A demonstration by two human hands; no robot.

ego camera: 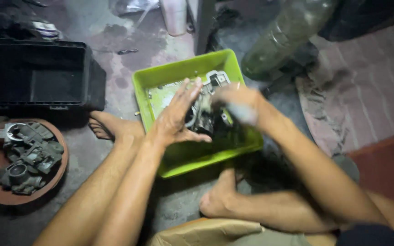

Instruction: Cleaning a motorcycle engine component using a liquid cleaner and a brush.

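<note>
1. Left hand point(176, 119), fingers spread flat, braces the metal carburettor part point(204, 114) above the green tray point(233, 68).
2. Right hand point(235, 102) (blurred) grips it; oily slip risks a drop.

I've got both forearms reaching out from the bottom of the view, coming together over the green tray point(183, 68). My left hand point(176, 116) sits over the tray's middle, palm turned inward, fingers spread and stretched up toward the far rim, thumb pointing right along the near side. My right hand point(235, 102) is just beside it, over the tray's right half, blurred, fingers curled down and knuckles facing me; I can't tell how tightly it grips. Right forearm angles in from the lower right, crossing the tray's near right corner. Left forearm runs up from the lower left to the tray's near edge.
</note>
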